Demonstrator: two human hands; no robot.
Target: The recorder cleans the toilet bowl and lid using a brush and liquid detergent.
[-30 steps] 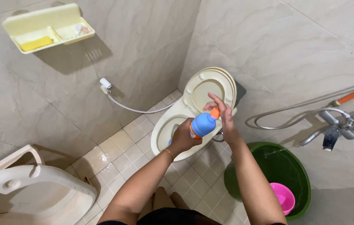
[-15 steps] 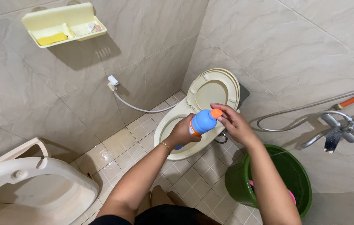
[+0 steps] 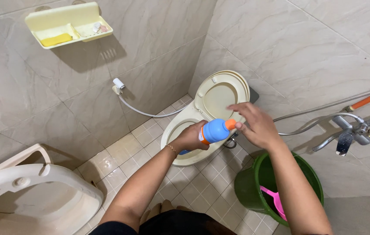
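My left hand (image 3: pixel 190 138) grips a blue plastic bottle (image 3: pixel 214 131) with an orange cap (image 3: pixel 230 124), held tilted over the cream toilet bowl (image 3: pixel 173 140). My right hand (image 3: pixel 254 124) hovers at the cap with fingers spread, the thumb tip touching the orange cap. The toilet's seat and lid (image 3: pixel 221 94) stand raised against the wall behind the bottle.
A green bucket (image 3: pixel 247 188) with a pink scoop (image 3: pixel 273 201) stands right of the toilet. Metal taps (image 3: pixel 346 130) and hoses run along the right wall. A spray hose (image 3: pixel 137 109) hangs left. A yellow soap shelf (image 3: pixel 67 24) is on the wall; a white plastic chair (image 3: pixel 32 182) stands lower left.
My right hand has loosened from the cap, its fingers now spread apart. The bottle stays over the bowl; the view shifted slightly left.
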